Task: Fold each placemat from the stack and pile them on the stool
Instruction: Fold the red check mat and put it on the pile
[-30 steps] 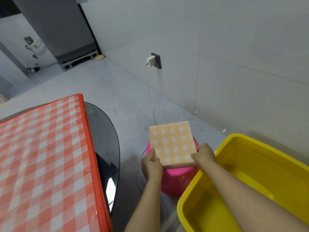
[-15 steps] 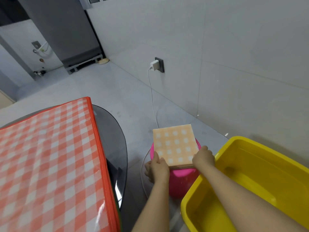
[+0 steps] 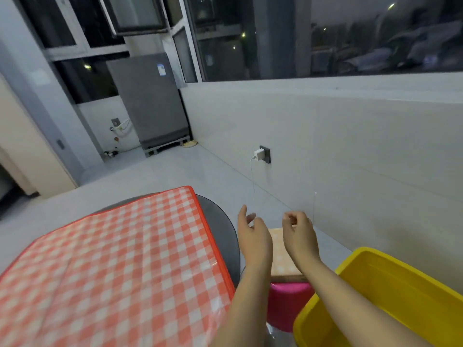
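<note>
From the head camera we see both hands raised in the air above the stool, holding nothing. Our left hand [image 3: 254, 237] has its fingers [image 3: 242, 213] loosely spread and open, palm turned inward. Our right hand [image 3: 299, 234] has its fingers [image 3: 290, 217] curled partway in, thumb near the forefinger, but nothing sits between them.

Below and between the two forearms lies the pile of folded placemats [image 3: 284, 261], pale orange with light squares, resting flat on the pink stool [image 3: 288, 304]. Neither hand touches the pile; much of it is hidden behind our wrists.

To the left, a large red-and-white checked placemat [image 3: 112, 266] lies spread on the dark round table [image 3: 220, 221], its orange border running along the edge nearest the stool. To the right of the stool, touching or just beside it, stands a yellow tub [image 3: 390, 299].

On the wall beyond, a white charger [image 3: 259, 154] is plugged into a socket, its cable hanging down towards the floor.
</note>
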`<control>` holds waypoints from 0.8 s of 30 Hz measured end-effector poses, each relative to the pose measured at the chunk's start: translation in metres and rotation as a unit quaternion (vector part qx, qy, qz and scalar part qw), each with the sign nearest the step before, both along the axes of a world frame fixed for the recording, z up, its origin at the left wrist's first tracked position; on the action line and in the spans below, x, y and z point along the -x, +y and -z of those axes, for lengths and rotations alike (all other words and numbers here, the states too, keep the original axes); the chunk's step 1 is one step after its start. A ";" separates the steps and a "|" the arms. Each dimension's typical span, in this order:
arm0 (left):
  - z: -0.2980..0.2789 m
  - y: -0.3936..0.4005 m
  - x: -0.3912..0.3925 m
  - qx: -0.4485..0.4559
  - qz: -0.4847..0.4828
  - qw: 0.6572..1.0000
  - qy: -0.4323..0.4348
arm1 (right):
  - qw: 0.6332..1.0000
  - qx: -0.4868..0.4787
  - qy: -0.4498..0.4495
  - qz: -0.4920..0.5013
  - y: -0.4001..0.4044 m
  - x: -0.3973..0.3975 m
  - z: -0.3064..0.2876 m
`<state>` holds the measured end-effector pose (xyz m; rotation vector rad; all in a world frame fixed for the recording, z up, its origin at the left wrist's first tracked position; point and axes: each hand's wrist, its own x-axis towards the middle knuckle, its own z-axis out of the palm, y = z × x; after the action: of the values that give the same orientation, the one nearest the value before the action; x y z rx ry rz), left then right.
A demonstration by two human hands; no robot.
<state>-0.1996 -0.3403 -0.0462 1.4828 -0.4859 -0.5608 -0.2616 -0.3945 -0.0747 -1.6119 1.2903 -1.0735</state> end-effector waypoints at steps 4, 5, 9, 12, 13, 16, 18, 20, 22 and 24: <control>-0.043 0.066 -0.038 0.031 -0.006 0.998 -0.061 | 0.995 0.048 -0.046 -0.079 0.047 -0.018 -0.037; -0.050 0.084 -0.047 0.021 -0.012 0.996 -0.088 | 0.992 0.058 -0.049 -0.099 0.059 -0.023 -0.045; -0.064 0.154 -0.078 -0.027 -0.028 0.982 -0.184 | 0.978 0.101 -0.035 -0.179 0.110 -0.046 -0.064; -0.062 0.197 -0.095 -0.070 -0.040 0.972 -0.220 | 0.962 0.137 -0.002 -0.238 0.145 -0.066 -0.069; -0.059 0.212 -0.101 -0.088 -0.038 0.968 -0.232 | 0.955 0.146 0.016 -0.257 0.157 -0.074 -0.070; -0.046 0.244 -0.113 -0.144 -0.011 0.945 -0.293 | 0.928 0.164 0.073 -0.327 0.183 -0.091 -0.067; -0.035 0.267 -0.125 -0.184 0.013 0.921 -0.343 | 0.903 0.171 0.112 -0.378 0.200 -0.101 -0.063; -0.024 0.288 -0.137 -0.228 0.049 0.889 -0.395 | 0.879 0.180 0.150 -0.415 0.213 -0.110 -0.056; -0.013 0.304 -0.149 -0.274 0.088 0.857 -0.428 | 0.861 0.179 0.179 -0.441 0.222 -0.116 -0.049; -0.006 0.316 -0.158 -0.324 0.127 0.823 -0.449 | 0.848 0.174 0.197 -0.459 0.227 -0.120 -0.041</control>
<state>-0.0413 -0.0247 -0.0400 2.3487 -1.3447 -0.1802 -0.1414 -0.1675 -0.0340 -2.4341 0.3786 -0.3703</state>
